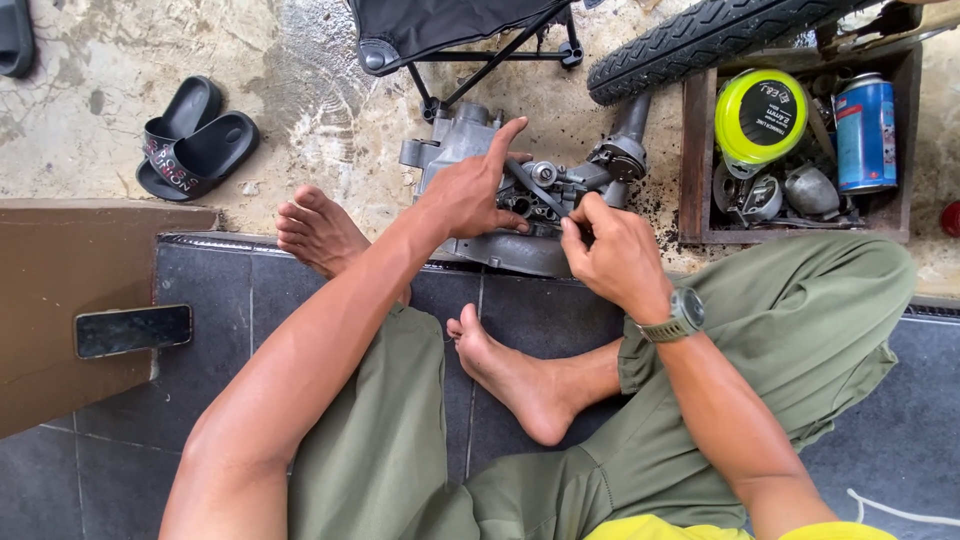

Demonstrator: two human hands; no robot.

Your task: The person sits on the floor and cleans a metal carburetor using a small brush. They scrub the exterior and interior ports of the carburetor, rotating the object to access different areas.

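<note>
1. Engine casing (pixel 470 150) lies on concrete, just beyond the bare feet.
2. Left hand (pixel 468 190) presses on the casing, fingers spread, steadying it.
3. Right hand (pixel 612 252) pinches a thin dark tool (pixel 535 190) angled into the casing.

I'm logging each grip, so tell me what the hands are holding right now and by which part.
The right hand pinches a thin dark tool at its near end. The left hand rests on the grey engine casing, gripping nothing.
</note>
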